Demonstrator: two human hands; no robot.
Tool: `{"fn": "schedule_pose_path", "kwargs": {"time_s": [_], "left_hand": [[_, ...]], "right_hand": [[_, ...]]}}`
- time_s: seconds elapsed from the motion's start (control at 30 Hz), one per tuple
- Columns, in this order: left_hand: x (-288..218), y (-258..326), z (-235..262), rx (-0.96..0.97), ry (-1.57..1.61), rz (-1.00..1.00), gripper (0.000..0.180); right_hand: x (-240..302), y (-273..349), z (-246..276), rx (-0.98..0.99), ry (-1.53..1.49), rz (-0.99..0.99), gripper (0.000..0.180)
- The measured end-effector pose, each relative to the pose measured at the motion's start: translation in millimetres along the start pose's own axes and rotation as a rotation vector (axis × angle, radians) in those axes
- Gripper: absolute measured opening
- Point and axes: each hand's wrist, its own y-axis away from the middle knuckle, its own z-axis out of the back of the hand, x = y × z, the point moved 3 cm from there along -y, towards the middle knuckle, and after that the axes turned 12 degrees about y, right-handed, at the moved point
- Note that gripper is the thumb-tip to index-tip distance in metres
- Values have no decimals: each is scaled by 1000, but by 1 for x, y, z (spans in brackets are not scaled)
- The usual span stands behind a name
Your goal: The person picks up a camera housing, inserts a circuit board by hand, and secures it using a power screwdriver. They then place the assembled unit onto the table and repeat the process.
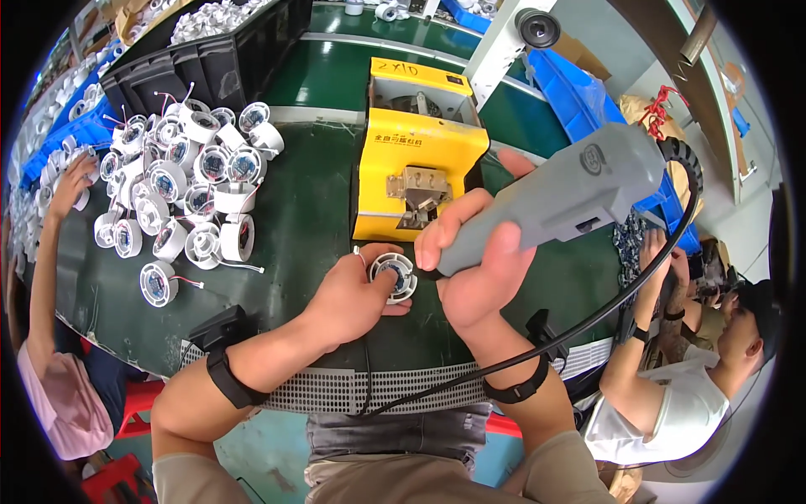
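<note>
My left hand [353, 294] grips a small white round housing [398, 275] just above the green bench, thumb over its rim. Blue circuitry shows inside the housing, and a short wire with a white plug sticks out beside my fingers. In my right hand [483, 260] is a grey electric screwdriver [554, 197], held slanted, its black nose low beside the housing. My fingers hide the driver's tip, so I cannot tell whether it touches the housing. Directly beyond both hands stands a yellow screw feeder [420, 151] with a metal outlet block on its front.
A pile of similar white housings [180, 176] with loose wires lies at the left. Behind it is a black crate [201, 67] full of white parts. The driver's black cable [638, 290] loops down the right side. Co-workers' arms reach in at both sides; blue bins [575, 92] stand far right.
</note>
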Motion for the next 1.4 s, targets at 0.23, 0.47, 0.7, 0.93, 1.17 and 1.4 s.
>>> {"fn": "schedule_pose_path", "kwargs": {"time_s": [0.23,0.47,0.7,0.93,1.17,1.4], "left_hand": [[1,1,-1,4,-19,-16,31],[-4,4,-3,-11,-37,-14,31],[-1,1,-1,11,-2,0,31],[-46,16,-3,143,-764,-15,33],[-137,75,62,-944,-1342,-1068,52],[-116,65,39,-245,-1328,-397,24]], "right_hand": [[-6,8,-3,37,-21,-49,76],[-11,13,-4,52,-38,-49,71],[-19,15,-5,103,-129,-19,69],[-19,16,8,237,-146,-25,79],[-19,-24,196,-517,1085,52,44],[-60,15,300,-118,1595,-323,57]]}}
